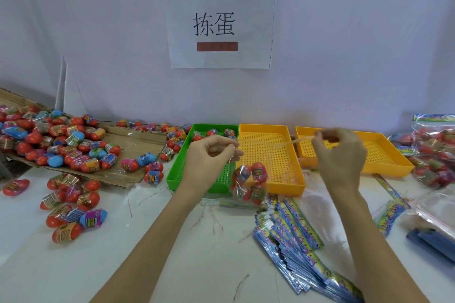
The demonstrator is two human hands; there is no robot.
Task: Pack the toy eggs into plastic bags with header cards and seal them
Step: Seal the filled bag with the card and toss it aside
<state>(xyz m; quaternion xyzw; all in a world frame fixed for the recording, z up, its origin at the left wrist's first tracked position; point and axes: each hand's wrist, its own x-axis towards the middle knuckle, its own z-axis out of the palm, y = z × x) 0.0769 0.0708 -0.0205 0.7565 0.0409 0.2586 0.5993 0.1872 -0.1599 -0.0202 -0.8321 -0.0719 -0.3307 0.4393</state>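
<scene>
A clear plastic bag (278, 162) with several toy eggs (250, 184) in its bottom hangs between my hands above the table, in front of the trays. My left hand (211, 155) pinches the bag's top edge at its left end. My right hand (341, 152) pinches the same top edge at the right end, so the mouth is stretched taut between them. A header card lies low in the bag, under the eggs. A stack of blue printed header cards (295, 241) lies on the table below my right forearm.
Loose toy eggs (61, 145) cover a flattened cardboard sheet and the table at left. A green tray (177, 170) holds a few eggs; two yellow trays (273, 187) (384, 167) sit to its right. Filled bags (433, 147) pile at far right, clear empty bags (435, 206) below them.
</scene>
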